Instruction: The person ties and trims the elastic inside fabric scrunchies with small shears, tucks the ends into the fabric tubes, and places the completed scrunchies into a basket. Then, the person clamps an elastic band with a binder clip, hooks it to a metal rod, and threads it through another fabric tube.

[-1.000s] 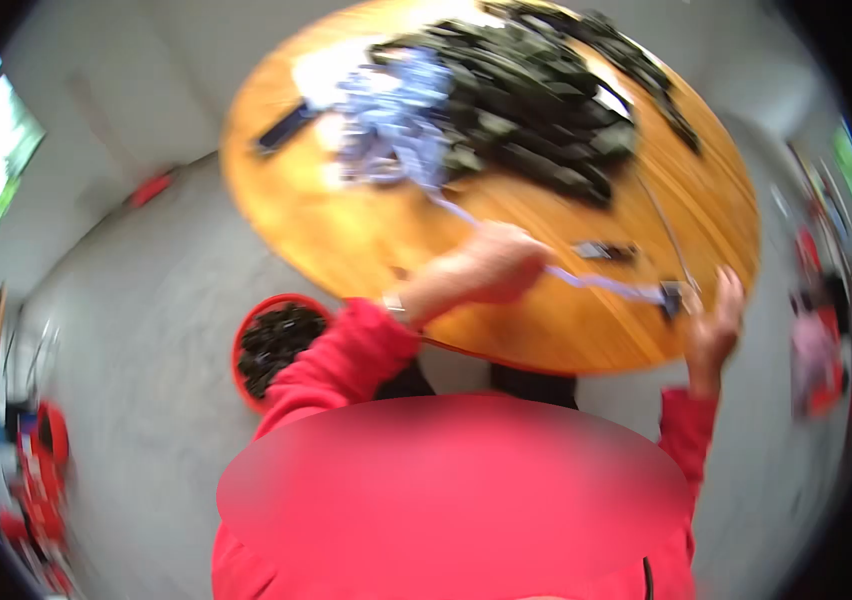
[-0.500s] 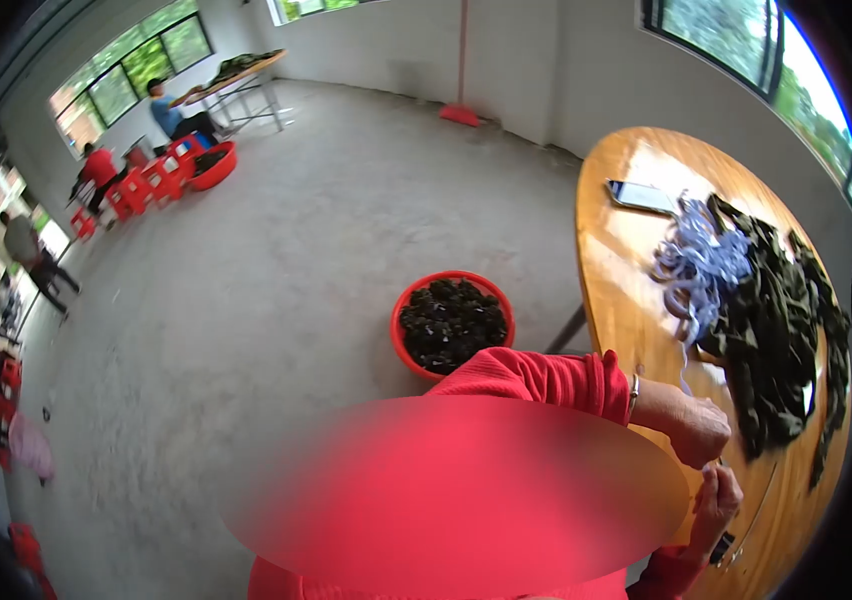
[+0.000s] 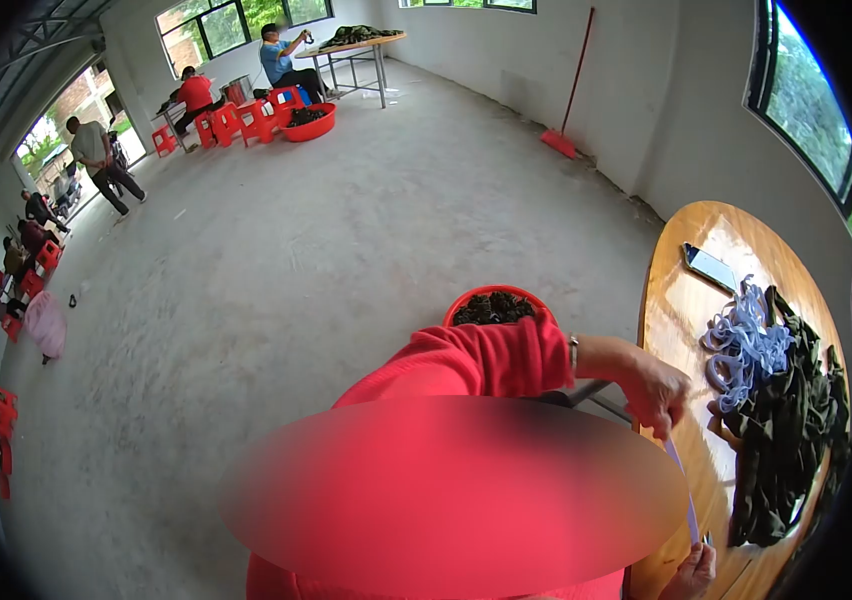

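Observation:
A narrow lavender strip of ribbon (image 3: 683, 485) runs between my two hands at the near edge of the table. My left hand (image 3: 656, 392), with a bracelet at the wrist, is closed with its fingers pointing down on the strip's upper end. Low in the view, my right hand (image 3: 691, 575) pinches the other end; part of it is cut off by the frame. Beyond them lies a tangled pile of lavender ribbon (image 3: 746, 342). Dark green camouflage cloth pieces (image 3: 786, 450) lie beside the pile. A tan shape at the cloth's edge is unclear.
A phone (image 3: 710, 267) lies on the wooden table (image 3: 668, 290). A red basin (image 3: 458, 302) of dark pieces sits on the floor, partly behind my sleeve. Several people, red stools (image 3: 258, 122), another basin (image 3: 311, 128) and a second table (image 3: 396, 38) are farther off.
My hands, close together before, are now apart with the ribbon strip stretched between them. The view has turned, so the room and table appear shifted right.

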{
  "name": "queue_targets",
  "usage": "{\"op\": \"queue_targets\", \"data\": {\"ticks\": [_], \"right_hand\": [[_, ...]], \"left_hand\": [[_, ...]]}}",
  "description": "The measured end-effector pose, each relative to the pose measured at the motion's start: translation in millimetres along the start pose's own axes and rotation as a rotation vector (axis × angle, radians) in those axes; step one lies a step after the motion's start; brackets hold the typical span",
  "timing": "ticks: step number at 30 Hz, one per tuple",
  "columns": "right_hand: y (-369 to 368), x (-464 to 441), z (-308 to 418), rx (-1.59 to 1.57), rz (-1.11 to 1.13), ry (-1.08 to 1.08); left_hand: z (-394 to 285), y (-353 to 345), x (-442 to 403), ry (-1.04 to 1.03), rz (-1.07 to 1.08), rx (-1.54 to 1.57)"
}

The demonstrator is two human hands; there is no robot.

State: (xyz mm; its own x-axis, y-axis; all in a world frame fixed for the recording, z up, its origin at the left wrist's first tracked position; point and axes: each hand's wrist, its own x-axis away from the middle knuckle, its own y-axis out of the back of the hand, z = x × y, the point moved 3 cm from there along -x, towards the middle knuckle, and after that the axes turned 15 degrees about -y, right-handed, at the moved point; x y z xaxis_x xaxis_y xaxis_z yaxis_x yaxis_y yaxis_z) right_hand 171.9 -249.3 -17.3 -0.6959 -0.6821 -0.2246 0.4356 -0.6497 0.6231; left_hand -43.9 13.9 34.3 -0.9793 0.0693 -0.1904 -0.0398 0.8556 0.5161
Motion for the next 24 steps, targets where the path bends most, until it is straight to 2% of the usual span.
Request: {"op": "queue_targets", "data": {"ticks": [3, 6, 9, 15, 24], "right_hand": [[-0.6, -4.5, -9.9, 0.13, -0.017, 0.009], [-3.5, -4.8, -16.1, 0.009, -0.008, -0.117], [-3.4, -7.0, -20.5, -0.012, -0.002, -0.113], [-5.3, -16.6, -35.3, 0.123, -0.113, 0.191], [-27.1, -23.0, 1.7, 0.148, -0.205, 0.289]], "left_hand": [[3.8, 8.5, 24.1, -0.024, -0.03, 0.117], [12.9, 12.5, 39.8, 0.0, -0.063, 0.191], [10.2, 18.6, 60.9, 0.01, -0.168, 0.164], [5.5, 29.1, 97.8, 0.07, -0.214, 0.139], [11.6, 38.1, 120.1, 0.057, -0.35, 0.227]]}}
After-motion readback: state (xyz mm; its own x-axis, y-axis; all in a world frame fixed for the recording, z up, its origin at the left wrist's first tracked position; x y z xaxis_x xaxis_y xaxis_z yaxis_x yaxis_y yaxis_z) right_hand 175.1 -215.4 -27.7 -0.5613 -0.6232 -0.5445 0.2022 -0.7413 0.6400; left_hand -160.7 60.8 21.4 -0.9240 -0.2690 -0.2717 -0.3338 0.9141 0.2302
